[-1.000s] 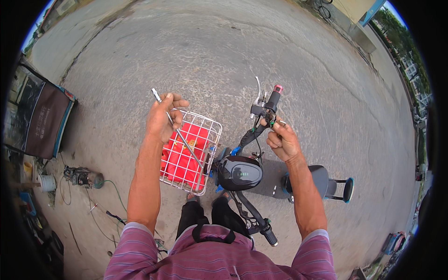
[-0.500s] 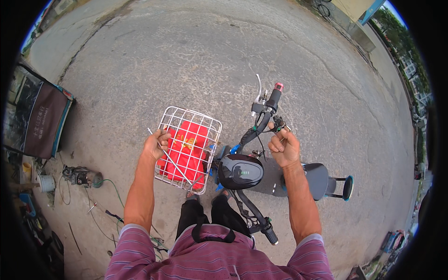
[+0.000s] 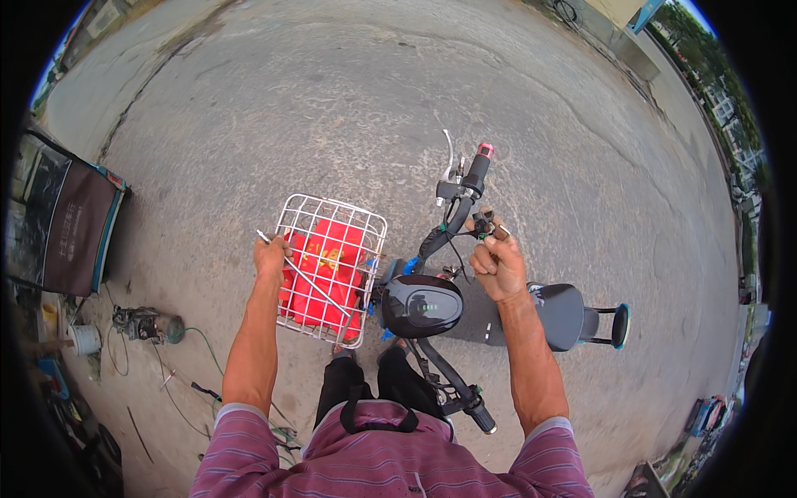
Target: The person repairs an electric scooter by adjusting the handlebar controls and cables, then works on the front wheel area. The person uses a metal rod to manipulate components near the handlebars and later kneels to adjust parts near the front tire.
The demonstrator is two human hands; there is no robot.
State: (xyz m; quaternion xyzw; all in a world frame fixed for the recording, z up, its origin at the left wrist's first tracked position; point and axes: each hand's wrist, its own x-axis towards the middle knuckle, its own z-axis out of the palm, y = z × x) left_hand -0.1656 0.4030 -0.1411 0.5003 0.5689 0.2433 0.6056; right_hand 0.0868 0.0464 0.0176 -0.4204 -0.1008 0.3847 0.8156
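Note:
My left hand (image 3: 269, 256) is closed around a long thin metal rod (image 3: 320, 290), which slants across the top of a white wire basket (image 3: 290, 199). A red bag (image 3: 328, 266) lies inside the basket. My right hand (image 3: 500, 270) pinches a small black switch-like part (image 3: 482, 222) with thin wires, beside the handlebar (image 3: 433, 242) of an electric scooter. On that bar's far end sit a black grip (image 3: 477, 170) with a red tip and a silver brake lever (image 3: 449, 153). The scooter's glossy black display (image 3: 423, 307) is between my arms.
The scooter's seat (image 3: 556, 317) extends right, and its near grip (image 3: 480, 415) points toward me. At left are a dark-covered vehicle (image 3: 73, 224), a small machine (image 3: 137, 324) with a green hose, and a white bucket (image 3: 85, 339). Cables and tools lie on the ground (image 3: 187, 365).
The rod has swung slightly, its lower end rising across the basket. My right hand sits a little lower and further left with the black part. The whole view has shifted slightly.

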